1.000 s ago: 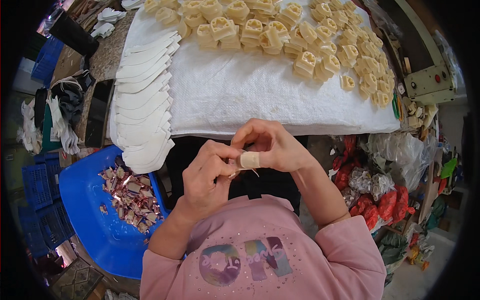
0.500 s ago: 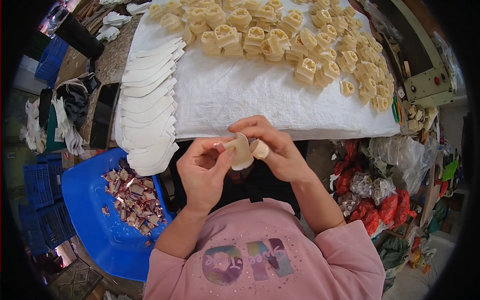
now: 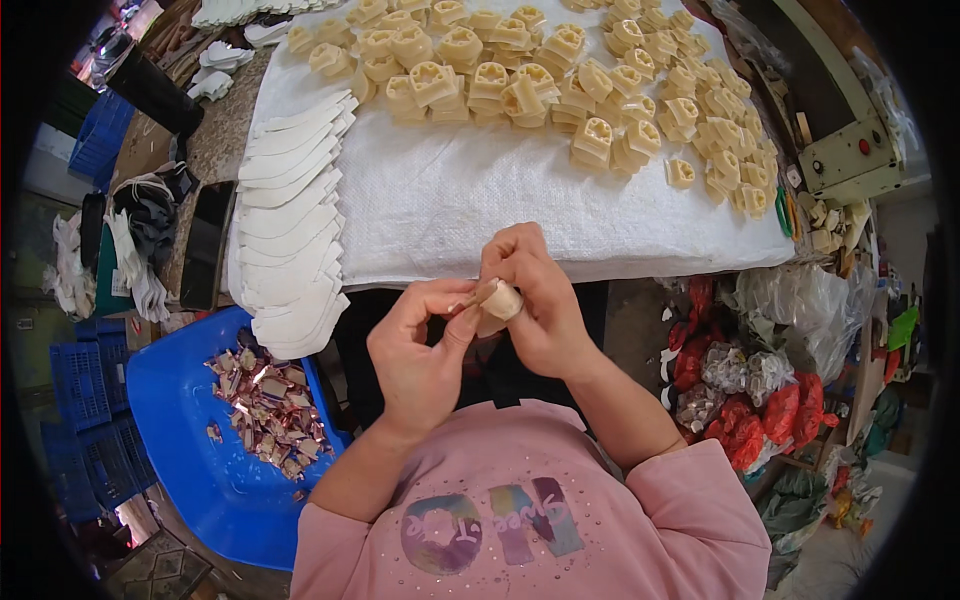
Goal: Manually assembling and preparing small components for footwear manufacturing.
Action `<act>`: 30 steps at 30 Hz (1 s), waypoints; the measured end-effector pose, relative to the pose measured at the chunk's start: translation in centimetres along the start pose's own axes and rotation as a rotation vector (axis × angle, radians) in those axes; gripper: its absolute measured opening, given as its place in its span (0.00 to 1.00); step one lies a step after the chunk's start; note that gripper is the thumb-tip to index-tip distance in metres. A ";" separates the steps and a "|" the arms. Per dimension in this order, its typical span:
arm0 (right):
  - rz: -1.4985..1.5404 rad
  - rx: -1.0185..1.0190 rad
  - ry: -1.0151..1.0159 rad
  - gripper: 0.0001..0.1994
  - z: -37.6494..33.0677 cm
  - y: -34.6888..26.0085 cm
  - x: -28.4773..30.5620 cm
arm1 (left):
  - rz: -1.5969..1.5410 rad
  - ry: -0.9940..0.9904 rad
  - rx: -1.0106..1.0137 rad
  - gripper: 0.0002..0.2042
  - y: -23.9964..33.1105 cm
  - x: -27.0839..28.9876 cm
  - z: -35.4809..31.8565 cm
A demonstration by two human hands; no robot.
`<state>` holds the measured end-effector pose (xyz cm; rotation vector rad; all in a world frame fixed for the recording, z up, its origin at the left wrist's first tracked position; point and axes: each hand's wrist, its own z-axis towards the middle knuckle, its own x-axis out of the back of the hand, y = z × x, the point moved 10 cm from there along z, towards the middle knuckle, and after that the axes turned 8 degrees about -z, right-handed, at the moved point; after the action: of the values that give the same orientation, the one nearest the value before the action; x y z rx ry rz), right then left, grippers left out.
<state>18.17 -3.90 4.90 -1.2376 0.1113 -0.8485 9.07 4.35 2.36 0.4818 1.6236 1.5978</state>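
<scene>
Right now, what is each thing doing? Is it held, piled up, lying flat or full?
Left hand: pinching the small beige piece.
Right hand: closed around the same piece.
Small beige piece: held between both hands.
Beige pieces: spread on the cloth.
White cloth: flat on the table.
White cut shapes: overlapped in a row.
Blue tub: partly full of shiny scraps.

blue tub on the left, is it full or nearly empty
Nearly empty. The blue tub holds only a thin scatter of shiny pinkish scraps near its upper side; most of its blue bottom shows bare.
</scene>
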 end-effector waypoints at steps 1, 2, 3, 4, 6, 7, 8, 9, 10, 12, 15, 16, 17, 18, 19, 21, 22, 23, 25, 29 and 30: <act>-0.249 0.115 0.063 0.05 -0.1 -1.4 0.6 | 0.209 -0.006 -0.174 0.05 1.3 -0.1 -0.2; -0.248 0.115 0.067 0.05 -0.2 -1.4 0.6 | 0.417 -0.012 -0.348 0.06 2.8 -0.5 -0.6; -0.184 0.103 0.067 0.05 -0.3 -1.2 0.7 | 0.418 -0.014 -0.350 0.06 3.0 -0.4 -0.6; -0.120 0.090 0.067 0.05 -0.4 -0.9 0.8 | 0.351 -0.039 -0.268 0.06 2.6 -0.2 -0.3; 0.128 0.035 -0.010 0.07 -0.8 0.1 1.0 | 0.218 -0.085 -0.104 0.06 1.6 -0.1 0.1; 0.374 -0.021 -0.091 0.09 -0.9 0.7 0.4 | 0.186 -0.071 -0.166 0.05 2.3 -0.1 0.1; 0.482 -0.047 -0.032 0.15 -0.7 1.2 0.9 | 0.188 -0.073 -0.168 0.05 2.3 -0.1 0.3; 0.502 -0.203 -0.106 0.16 -0.7 2.0 0.4 | 0.322 -0.124 -0.362 0.05 3.9 -0.9 -0.1; 0.519 -0.360 -0.179 0.17 -0.9 2.5 -0.1 | 0.454 -0.177 -0.555 0.06 5.3 -1.9 -0.9; 0.582 -0.454 -0.249 0.19 -1.2 2.7 -0.2 | 0.425 -0.169 -0.581 0.10 5.5 -2.3 -1.5; 0.454 -0.300 -0.220 0.22 -1.0 1.9 0.6 | 0.352 -0.261 -0.537 0.05 4.7 -2.3 -1.7; 0.261 -0.055 -0.128 0.24 -0.6 0.1 1.9 | 0.307 -0.274 -0.483 0.11 4.8 -2.2 -1.4; 0.260 -0.058 -0.120 0.24 -0.8 0.0 2.1 | 0.262 -0.285 -0.429 0.17 4.6 -2.2 -1.1; 0.158 0.001 -0.113 0.24 -0.8 -0.7 2.1 | 0.271 -0.279 -0.431 0.17 4.6 -2.4 -1.3; 0.056 0.061 -0.107 0.24 -0.8 -1.5 2.0 | 0.033 -0.321 -0.129 0.22 1.9 -3.0 -0.9; 0.009 0.210 0.007 0.24 -0.9 -3.7 2.1 | -0.258 -0.459 0.326 0.28 -2.0 -4.4 -2.0; 0.013 0.210 0.008 0.24 -1.2 -3.5 1.9 | -0.254 -0.458 0.327 0.28 -1.8 -4.4 -2.0; 0.046 0.164 -0.013 0.23 -1.6 -2.5 1.5 | -0.322 -0.415 0.400 0.27 -2.0 -4.5 -2.0; 0.089 0.124 -0.043 0.22 -1.7 -2.0 0.9 | -0.354 -0.282 0.403 0.25 -2.5 -4.2 -2.0; 0.022 0.097 0.066 0.17 -2.2 -1.6 1.2 | -0.242 -0.212 0.221 0.26 -1.9 -3.2 -2.0; 0.104 0.023 0.111 0.15 -2.4 -0.5 1.3 | -0.241 -0.216 0.225 0.26 -1.9 -3.2 -2.0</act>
<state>17.61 -6.65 4.91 -1.1531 0.2524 -0.8258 10.00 0.43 1.12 0.5339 1.6338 1.1525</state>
